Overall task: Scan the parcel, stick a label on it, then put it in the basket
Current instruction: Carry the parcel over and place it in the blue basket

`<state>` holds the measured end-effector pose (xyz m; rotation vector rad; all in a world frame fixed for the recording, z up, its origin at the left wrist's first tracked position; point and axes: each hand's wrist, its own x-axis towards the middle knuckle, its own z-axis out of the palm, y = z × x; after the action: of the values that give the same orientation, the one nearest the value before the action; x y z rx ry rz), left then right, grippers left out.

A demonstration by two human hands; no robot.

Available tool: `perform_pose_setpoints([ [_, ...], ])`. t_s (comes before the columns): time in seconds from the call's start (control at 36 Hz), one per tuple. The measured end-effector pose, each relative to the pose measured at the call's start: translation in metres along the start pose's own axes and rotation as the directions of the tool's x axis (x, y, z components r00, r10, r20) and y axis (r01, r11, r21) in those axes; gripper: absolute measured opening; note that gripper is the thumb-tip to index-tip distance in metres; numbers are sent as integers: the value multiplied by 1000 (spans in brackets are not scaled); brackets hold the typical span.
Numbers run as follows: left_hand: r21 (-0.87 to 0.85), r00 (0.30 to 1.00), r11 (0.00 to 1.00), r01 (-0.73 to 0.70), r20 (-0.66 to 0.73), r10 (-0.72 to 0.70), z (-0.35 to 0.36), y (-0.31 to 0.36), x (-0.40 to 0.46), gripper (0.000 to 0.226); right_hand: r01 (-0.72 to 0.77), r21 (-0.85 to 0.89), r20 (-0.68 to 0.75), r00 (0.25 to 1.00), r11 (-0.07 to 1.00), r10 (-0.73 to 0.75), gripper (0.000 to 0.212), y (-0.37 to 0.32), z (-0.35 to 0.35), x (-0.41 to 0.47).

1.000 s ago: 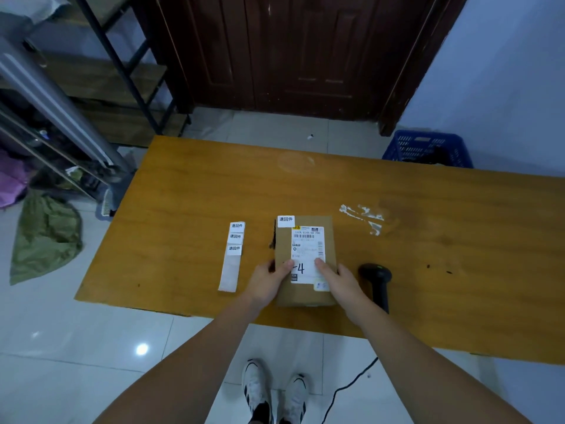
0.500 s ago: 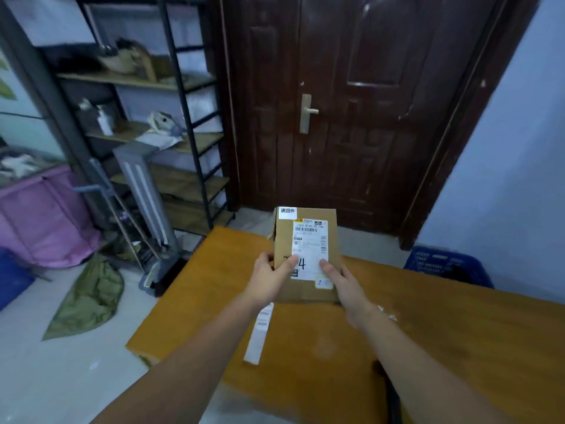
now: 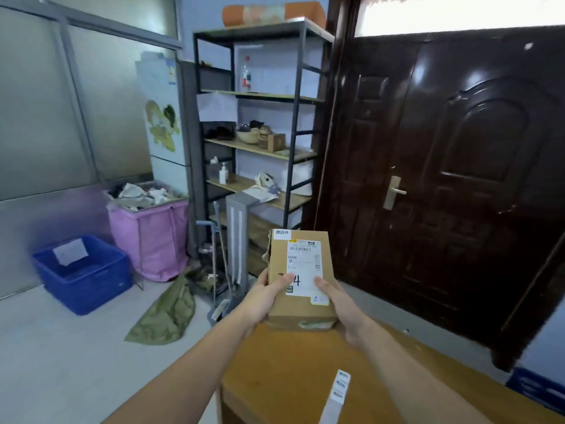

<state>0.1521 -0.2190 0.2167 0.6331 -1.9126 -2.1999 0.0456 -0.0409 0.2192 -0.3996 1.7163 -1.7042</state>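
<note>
Raised higher since half a second ago and swung left: parcel (image 3: 301, 276), now held in the air above the table's (image 3: 275, 377) far corner, clear of the wood. Cardboard, upright, face toward the camera; white shipping label (image 3: 304, 267) with barcode on front, handwritten "4" near its lower edge; small white sticker (image 3: 282, 232) at top left corner, lying on the box face. Left hand (image 3: 265, 296) closed on the lower left side, thumb across the front beside the "4". Right hand (image 3: 339, 304) closed on the lower right side, thumb on the label's lower edge. Both grips holding the parcel, fingers behind it hidden. Strip of labels (image 3: 336, 396) flat on the table, near the front, well apart from the parcel. Blue basket (image 3: 82, 273) on the floor at left, against the wall, a white paper inside, well apart from the parcel. Second blue basket (image 3: 535, 384), partly seen at the right edge beyond the table. Pink hamper (image 3: 153, 240) beside the left basket. Metal shelf (image 3: 260, 133) and dark door (image 3: 443, 179) behind.
</note>
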Motion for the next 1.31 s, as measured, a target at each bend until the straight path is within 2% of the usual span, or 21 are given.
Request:
perform_pose_setpoints([
  [0.25,-45,965,997,55,-253,-65,-169,0,-64,66,-35,-112,243,968,993,61,50,3,179,32],
  [0.42,-61,884,996,60,-461,-81,-266,4,-120,52,-47,-173,435,892,984,119,47,4,300,54],
  [0.53,-80,815,997,12,-576,-56,-321,3,-145,65,-40,-188,535,833,981,137,44,7,368,73],
  [0.61,-95,769,995,-7,-637,-56,-357,0,-153,65,-47,-174,600,787,984,143,44,11,410,90],
  [0.89,-84,678,994,-63,-735,-19,-453,15,-115,63,-46,-156,702,698,987,143,53,11,512,195],
  [1.03,-123,622,990,-73,-782,-51,-493,15,-86,71,-65,-220,719,664,973,206,64,16,554,253],
  [1.17,-164,568,983,-82,-819,-89,-536,13,-69,68,-45,-295,720,646,955,253,78,26,599,294],
  [1.31,-200,541,977,-76,-831,-128,-591,6,-52,65,-51,-359,725,614,932,313,64,38,652,332],
])
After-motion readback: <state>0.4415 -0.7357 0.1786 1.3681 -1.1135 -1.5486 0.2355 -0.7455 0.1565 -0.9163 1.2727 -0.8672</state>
